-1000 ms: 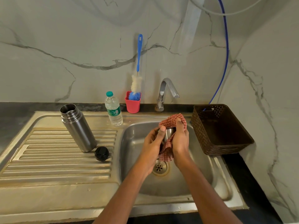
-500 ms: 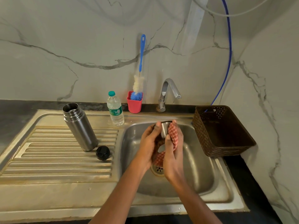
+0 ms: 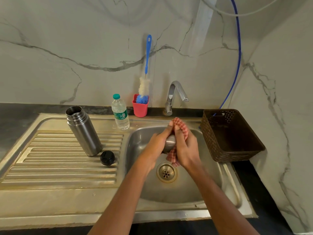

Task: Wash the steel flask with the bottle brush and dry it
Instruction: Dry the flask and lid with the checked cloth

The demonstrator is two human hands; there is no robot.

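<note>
Over the basin (image 3: 194,192), my left hand (image 3: 157,145) grips the cup (image 3: 170,142) and my right hand (image 3: 188,150) presses the cloth (image 3: 181,126) round it. The flask (image 3: 84,133) stands open on the drainer (image 3: 59,167). Steel: stiff, light, probably slick, so I'd hold its wall.

Steel cup (image 3: 170,141) mostly under cloth (image 3: 179,127)

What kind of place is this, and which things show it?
Most likely a home kitchen: a steel sink with a ribbed drainboard, a tap behind it, and a bottle brush in a red cup by the marble-look wall. The left hand holds a steel cap, the right hand a checked cloth.
</note>
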